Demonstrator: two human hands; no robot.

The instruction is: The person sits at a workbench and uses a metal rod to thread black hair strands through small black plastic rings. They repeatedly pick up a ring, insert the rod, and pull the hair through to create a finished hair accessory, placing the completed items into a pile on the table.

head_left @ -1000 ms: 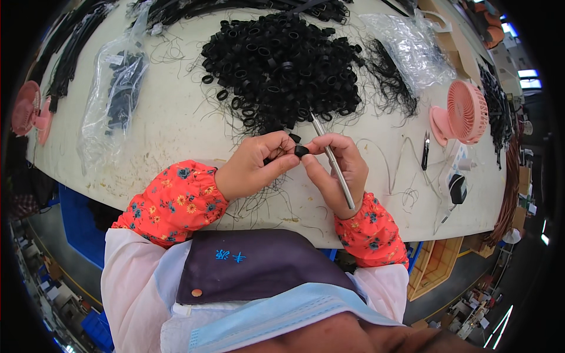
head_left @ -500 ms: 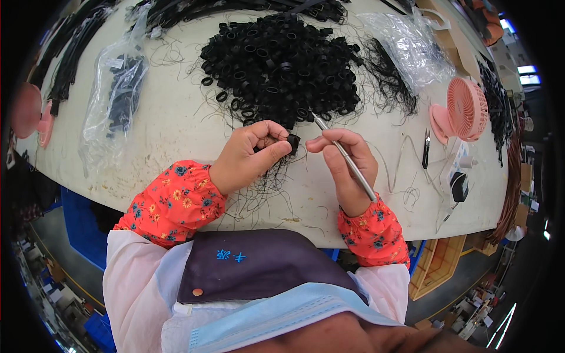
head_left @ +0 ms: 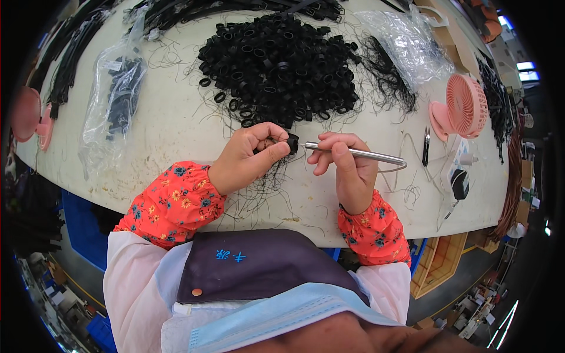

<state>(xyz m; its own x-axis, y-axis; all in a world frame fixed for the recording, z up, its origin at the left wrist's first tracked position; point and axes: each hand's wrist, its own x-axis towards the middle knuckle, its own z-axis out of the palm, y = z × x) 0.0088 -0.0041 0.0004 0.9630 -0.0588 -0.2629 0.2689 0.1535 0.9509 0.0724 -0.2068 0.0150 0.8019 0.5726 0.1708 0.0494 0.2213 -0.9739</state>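
Note:
My left hand pinches a small black belt loop between thumb and fingertips, with loose black threads trailing beneath it. In my right hand is a slim silver pen-shaped tool, held nearly level. Its fine tip points left and reaches the loop's right side; whether it touches, I cannot tell. A cord seems to curve back from the tool's rear end. Just beyond both hands rises a large heap of black belt loops.
Left of the heap lies a clear plastic bag with black pieces; another plastic bag is at far right. Pink fans flank the table. Near the right one are tweezers and a power strip. Black belts line the back.
My right hand has swung the silver tool from a steep slant to nearly level, bringing its tip to the belt loop. The left hand has stayed almost still.

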